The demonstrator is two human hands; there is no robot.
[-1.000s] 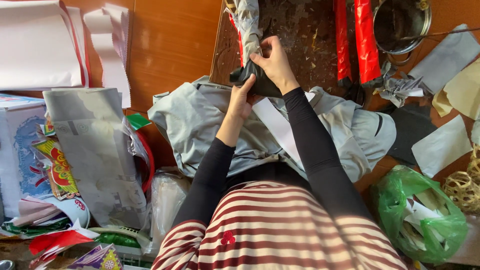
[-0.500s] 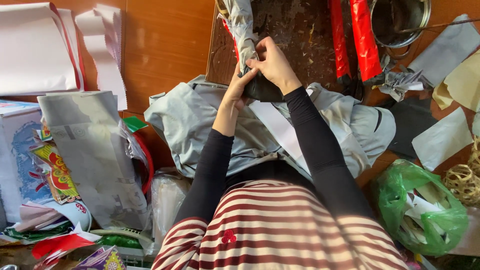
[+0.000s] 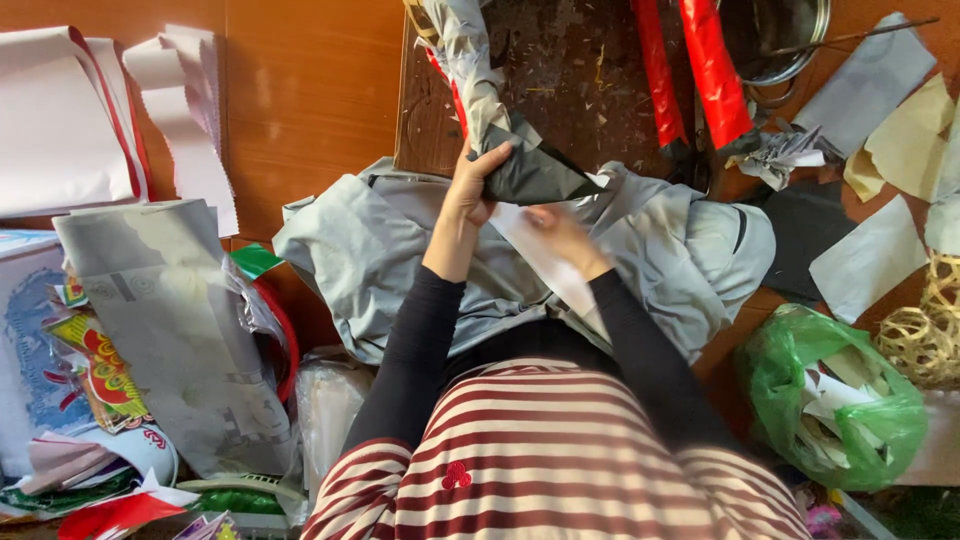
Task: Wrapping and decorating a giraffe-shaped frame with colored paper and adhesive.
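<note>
— Which way does the thing in the hands run?

— The silver-wrapped stick has its long axis going away from the person, from the left hand up to the top edge of the view, leaning a little to the left. Its near end carries a dark grey paper cone, whose tip points to the right, away from the left fingers.

— How are the fingers set?

— The left fingers are curled round the joint of stick and cone, thumb pressed against the dark paper. The right hand lies just below the cone, near a white paper strip; it is blurred, so I cannot tell whether its fingers are spread or pinching.

— Where does all that sit?

— Above a crumpled grey cloth in the lap, at the near edge of a dark wooden board.

— Any containers?

— To the right of the right hand, well apart, a green plastic bag holds white paper scraps. Beyond the fingers, at top right, a metal bowl stands behind two red wrapped sticks; its contents are too dark to make out. A woven basket shows at the right edge.
</note>
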